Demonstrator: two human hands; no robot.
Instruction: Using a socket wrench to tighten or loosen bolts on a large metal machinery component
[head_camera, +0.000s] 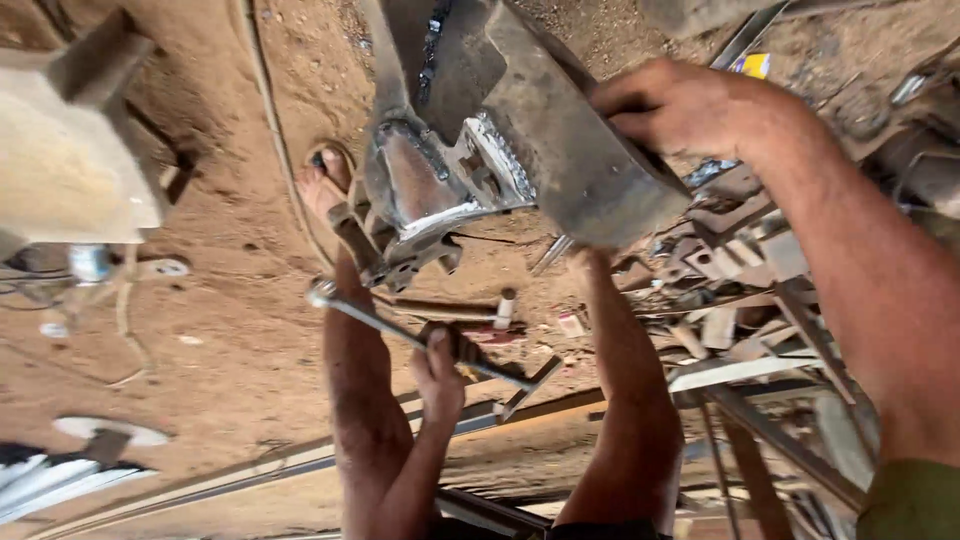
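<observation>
My right hand (675, 105) reaches in from the right and grips the upper edge of a heavy welded steel assembly (530, 150), a grey block with shiny weld seams and a bracket on its left side. Lower down, my left hand (438, 372) is closed around the shaft of a long metal wrench (390, 328). The wrench's socket end (321, 292) points up-left, just below the bracket. Two bare legs (360, 400) stand under the assembly, with a sandalled foot (325, 182) on the dirt.
Sandy dirt floor (230, 330). A heap of scrap steel pieces and angle bars (740, 300) lies at the right. A long steel bar (250, 470) runs along the bottom. A pale block-shaped object (70, 160) sits at the left, with a cable (265, 110) trailing nearby.
</observation>
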